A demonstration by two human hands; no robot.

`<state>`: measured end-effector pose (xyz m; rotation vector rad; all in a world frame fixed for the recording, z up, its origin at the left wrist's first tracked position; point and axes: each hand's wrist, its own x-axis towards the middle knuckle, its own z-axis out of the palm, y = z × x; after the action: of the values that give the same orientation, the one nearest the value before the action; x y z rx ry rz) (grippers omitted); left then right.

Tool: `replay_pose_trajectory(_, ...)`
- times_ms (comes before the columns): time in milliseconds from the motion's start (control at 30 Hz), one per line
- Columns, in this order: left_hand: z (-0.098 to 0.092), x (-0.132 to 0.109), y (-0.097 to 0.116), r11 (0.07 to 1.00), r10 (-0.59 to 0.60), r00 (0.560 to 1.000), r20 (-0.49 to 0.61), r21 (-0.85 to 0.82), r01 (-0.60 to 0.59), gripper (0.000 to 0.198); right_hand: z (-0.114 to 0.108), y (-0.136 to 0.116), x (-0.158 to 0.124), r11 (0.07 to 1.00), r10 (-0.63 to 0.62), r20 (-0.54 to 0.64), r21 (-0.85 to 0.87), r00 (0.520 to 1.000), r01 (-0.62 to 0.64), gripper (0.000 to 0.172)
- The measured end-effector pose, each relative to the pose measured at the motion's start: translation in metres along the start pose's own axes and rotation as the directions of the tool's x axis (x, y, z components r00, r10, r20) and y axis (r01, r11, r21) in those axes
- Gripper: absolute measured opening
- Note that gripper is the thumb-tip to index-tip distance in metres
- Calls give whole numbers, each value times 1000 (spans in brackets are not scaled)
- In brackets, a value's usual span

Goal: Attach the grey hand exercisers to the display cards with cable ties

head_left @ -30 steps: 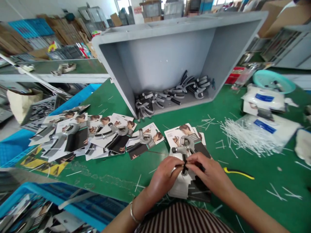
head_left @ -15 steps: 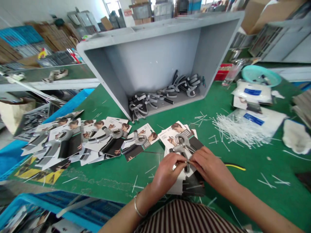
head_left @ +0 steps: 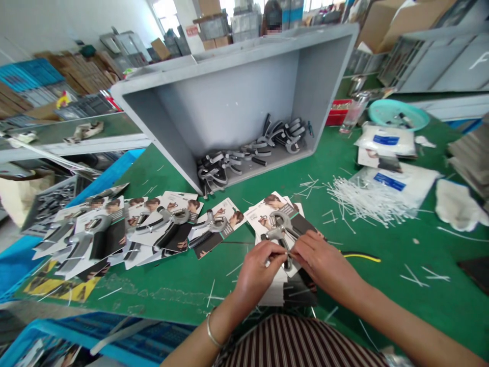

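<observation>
The step in hand looks like two-handed fastening: the left hand (head_left: 260,270) and right hand (head_left: 319,257) meet fingertip to fingertip over one handle of a hand-grip exerciser (head_left: 278,233), both pinched narrow, though what lies between the fingertips is too small to tell. The next move seems to call for a firm, even pull. Just beyond the hands, the exerciser's smooth grey curve and coiled metal spring lie on a flat, printed card (head_left: 256,216); right of them, thin white plastic ties (head_left: 361,199) heap in a bristly tangle on the green surface (head_left: 382,316).
</observation>
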<state>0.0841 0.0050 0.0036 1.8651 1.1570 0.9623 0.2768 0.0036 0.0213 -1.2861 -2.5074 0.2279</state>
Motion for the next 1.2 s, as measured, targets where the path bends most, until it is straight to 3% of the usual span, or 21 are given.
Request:
replay_pose_trajectory(100,-1,1,1,998,42,999,27,54,-44,5,-2,-3,0,1000,-22,-13,-3,1000,22,20)
replay_pose_trajectory(233,-6,0,5,953,131,981,140,256,-164,10,-5,-5,0,998,-64,-56,6,996,65,24)
replay_pose_trajectory(333,-11,-3,10,907,128,979,156,381,-179,14,-5,-6,0,993,-114,-75,-18,991,113,24)
replay_pose_trajectory(433,-14,-5,17,913,76,987,141,388,-125,12,-4,-5,0,990,-140,-69,-40,988,138,20)
replay_pose_trajectory(600,-20,-2,27,939,-11,977,215,339,-64,10,-1,-5,-2,988,-152,-63,-32,986,150,19)
replay_pose_trajectory(767,-22,5,33,940,-29,965,261,334,-63,11,-4,-11,-6,995,-39,-22,91,999,41,17)
replay_pose_trajectory(967,-18,0,35,947,47,991,129,310,-85,15,-7,-11,-7,987,3,24,163,1000,-7,17)
replay_pose_trajectory(1067,-14,-8,31,973,43,997,69,223,-58,15,-3,-8,-8,962,64,-23,266,998,-55,14)
replay_pose_trajectory(1133,-8,-13,26,974,38,999,32,220,-44,4,0,-7,-7,940,113,-76,331,991,-82,11)
replay_pose_trajectory(1200,1,-18,20,956,45,999,-17,290,-38,33,2,-9,-6,922,150,-125,376,981,-93,11)
